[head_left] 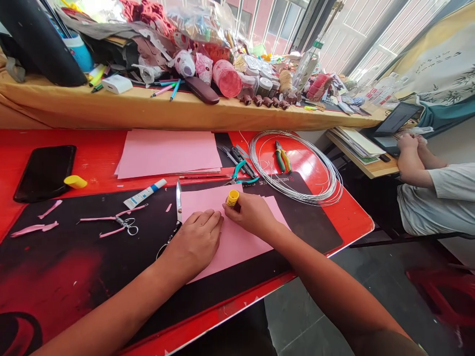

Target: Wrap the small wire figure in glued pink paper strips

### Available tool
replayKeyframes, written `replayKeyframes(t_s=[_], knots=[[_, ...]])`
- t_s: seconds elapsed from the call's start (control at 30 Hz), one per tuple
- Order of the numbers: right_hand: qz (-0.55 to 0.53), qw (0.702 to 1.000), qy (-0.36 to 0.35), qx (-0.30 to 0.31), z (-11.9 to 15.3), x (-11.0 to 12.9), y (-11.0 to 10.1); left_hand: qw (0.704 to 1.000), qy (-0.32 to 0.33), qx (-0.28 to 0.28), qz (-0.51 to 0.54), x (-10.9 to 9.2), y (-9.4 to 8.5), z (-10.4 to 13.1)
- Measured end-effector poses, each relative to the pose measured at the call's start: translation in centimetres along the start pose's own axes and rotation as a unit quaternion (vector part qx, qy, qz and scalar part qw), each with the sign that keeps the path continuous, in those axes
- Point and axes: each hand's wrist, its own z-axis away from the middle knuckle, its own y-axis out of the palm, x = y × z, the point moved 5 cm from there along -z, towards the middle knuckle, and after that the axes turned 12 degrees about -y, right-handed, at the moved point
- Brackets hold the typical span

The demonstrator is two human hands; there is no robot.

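Note:
A pink paper sheet lies on the black mat in front of me. My left hand rests flat on its left part, fingers stretched out and lying side by side. My right hand holds a yellow glue stick over the sheet, its round end facing up; the lower end is hidden by the fingers. Scissors lie left of the sheet, partly under my left hand. Teal-handled pliers touch the area behind the sheet. A yellow cap lies on the phone's edge.
Behind are a pink paper stack, a wire coil and green-yellow pliers. Left lie a phone, a glue tube and pink-wrapped wire pieces. A cluttered shelf runs behind; a person sits right.

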Motion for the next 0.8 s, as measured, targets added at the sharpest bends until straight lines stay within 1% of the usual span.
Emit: replayKeyframes(t_s=[0.1,0.2,0.27,0.37,0.43,0.5,0.57,0.63,0.8], knots=[[0.005,1.0,0.02,0.002,0.1,-0.5,-0.4,1.0,0.002,0.006,-0.004,0.0,0.1,0.1],[-0.026,0.999,0.021,-0.009,0.6,-1.1,-0.8,1.0,0.003,0.01,-0.009,0.0,0.2,0.2],[-0.047,0.998,0.02,-0.028,1.3,-1.5,-1.2,1.0,0.003,0.014,-0.008,-0.1,0.2,0.2],[-0.076,0.994,0.014,-0.074,2.3,-1.8,-2.3,1.0,0.0,0.021,-0.007,-0.1,0.1,0.2],[-0.098,0.992,0.006,-0.078,2.6,-1.5,-2.7,1.0,-0.007,0.02,0.0,-0.1,0.1,0.1],[-0.095,0.994,-0.003,-0.053,2.6,-0.8,-2.5,1.0,-0.012,0.014,0.01,0.0,0.0,0.1],[-0.082,0.996,-0.012,-0.02,2.2,-0.1,-1.9,1.0,-0.01,0.005,0.016,0.0,-0.1,0.0],[-0.077,0.997,-0.017,-0.002,1.8,0.5,-1.1,1.0,-0.004,-0.001,0.017,0.0,-0.2,0.0],[-0.068,0.997,-0.024,0.0,1.1,0.9,0.3,1.0,-0.007,0.003,0.015,0.1,-0.2,0.0]])
